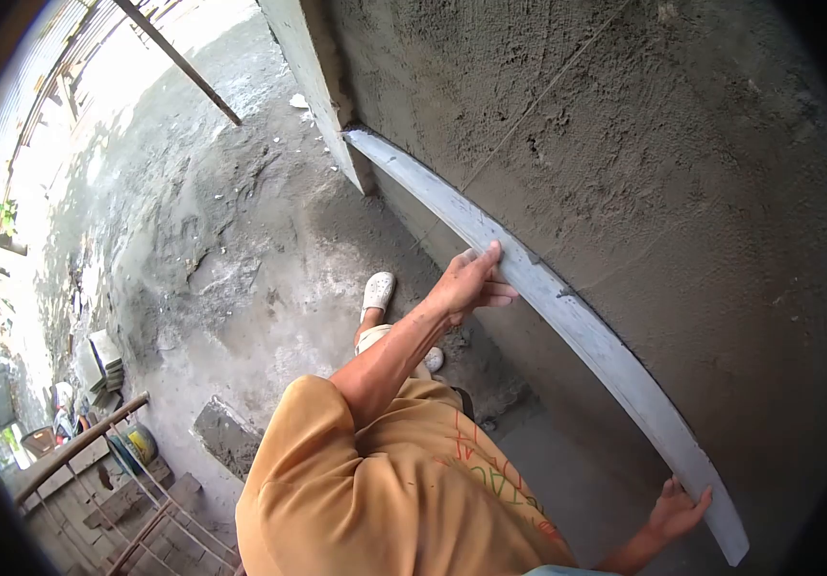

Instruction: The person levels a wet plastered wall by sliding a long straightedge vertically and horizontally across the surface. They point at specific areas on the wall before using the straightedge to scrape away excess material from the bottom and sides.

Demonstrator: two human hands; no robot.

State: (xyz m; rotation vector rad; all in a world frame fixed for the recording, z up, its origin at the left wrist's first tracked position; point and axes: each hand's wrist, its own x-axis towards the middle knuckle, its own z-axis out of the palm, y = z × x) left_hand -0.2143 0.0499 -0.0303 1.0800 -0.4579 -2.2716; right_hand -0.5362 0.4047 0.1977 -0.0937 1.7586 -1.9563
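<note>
Left hand (476, 283): partly closed, holds the long, flat, pale-grey strip (567, 312) near mid-length, thumb on its face. Right hand (678, 511): curled, holds its lower end. Strip: mortar-smeared, lies along the coarse grey plastered wall (663, 182). Ground (308, 240): rough, uneven, grey.

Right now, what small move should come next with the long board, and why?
Probably draw the long board a short way across the rough grey wall, pressing evenly. The left hand grips it near mid-length, the right hand near one end; its other end seems to meet the wall's corner, and pits and ridges mark the surface beside it.
</note>
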